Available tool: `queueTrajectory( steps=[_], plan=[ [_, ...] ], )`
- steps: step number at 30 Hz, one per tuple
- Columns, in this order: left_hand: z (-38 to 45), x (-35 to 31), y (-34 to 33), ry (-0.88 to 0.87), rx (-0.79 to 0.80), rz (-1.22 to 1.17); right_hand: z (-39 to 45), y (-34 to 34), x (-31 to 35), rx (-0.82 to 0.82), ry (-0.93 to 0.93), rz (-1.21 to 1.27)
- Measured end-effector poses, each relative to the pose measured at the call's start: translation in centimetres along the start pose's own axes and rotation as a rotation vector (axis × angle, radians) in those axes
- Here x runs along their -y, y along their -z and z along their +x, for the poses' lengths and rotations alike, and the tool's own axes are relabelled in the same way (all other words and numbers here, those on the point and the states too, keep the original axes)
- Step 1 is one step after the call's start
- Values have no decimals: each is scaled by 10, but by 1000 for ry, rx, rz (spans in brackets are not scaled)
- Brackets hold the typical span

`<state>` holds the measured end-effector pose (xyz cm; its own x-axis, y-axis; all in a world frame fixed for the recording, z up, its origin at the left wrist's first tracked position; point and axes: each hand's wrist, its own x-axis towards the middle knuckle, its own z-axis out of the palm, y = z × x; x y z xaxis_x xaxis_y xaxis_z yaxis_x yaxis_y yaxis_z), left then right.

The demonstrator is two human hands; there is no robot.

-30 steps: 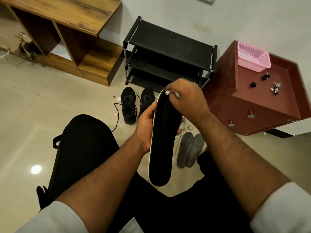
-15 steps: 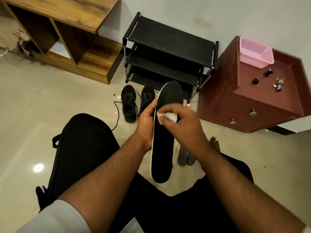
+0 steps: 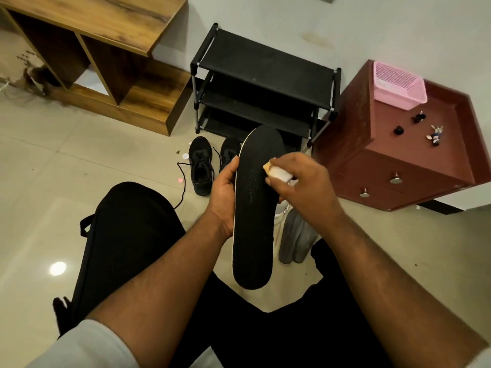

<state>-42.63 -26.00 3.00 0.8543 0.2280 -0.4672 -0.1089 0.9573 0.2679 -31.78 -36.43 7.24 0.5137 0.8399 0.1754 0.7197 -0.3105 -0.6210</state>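
A long black foam insole with a pale rim [image 3: 253, 208] is held upright in the air in front of the black three-tier fabric-and-metal shoe rack [image 3: 265, 65]. Its toe end overlaps the rack's lowest tier in the view, and its heel end hangs over the person's lap. The left hand [image 3: 223, 197] holds the insole by its left edge, the grip curled round that edge with the thumb on the near face and the fingers hidden behind. The right hand [image 3: 305, 187] has its grip pinched on a small white pad with a tan corner [image 3: 279, 172], which is pressed against the upper right part of the insole's face.

A pair of black lace-up sneakers [image 3: 200, 166] stands on the floor just in front of the rack. Farther out from the rack, toward the person, two grey insoles [image 3: 295, 235] lie side by side. Right of the rack is a maroon wooden drawer cabinet [image 3: 398, 166] carrying a pink plastic mesh basket [image 3: 398, 86]. Left of the rack is a brown wooden open shelf unit [image 3: 106, 25].
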Motion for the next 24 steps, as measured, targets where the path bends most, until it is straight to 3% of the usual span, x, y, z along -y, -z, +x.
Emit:
queueTrajectory(
  steps=[5, 11, 16, 20, 24],
  plan=[
    [-4, 5, -4, 25, -4, 49, -6, -2, -3, -43, 133, -157],
    [-4, 7, -4, 42, 13, 80, 36, 8, -10, -163, 89, -258],
    [-2, 0, -4, 0, -36, 54, -5, -9, 0, -113, 112, -106],
    [0, 1, -2, -25, -53, 70, -29, -11, 0, -110, 169, -151],
    [0, 5, -3, 18, -31, 54, 11, 16, -17, -116, 7, 108]
  ],
)
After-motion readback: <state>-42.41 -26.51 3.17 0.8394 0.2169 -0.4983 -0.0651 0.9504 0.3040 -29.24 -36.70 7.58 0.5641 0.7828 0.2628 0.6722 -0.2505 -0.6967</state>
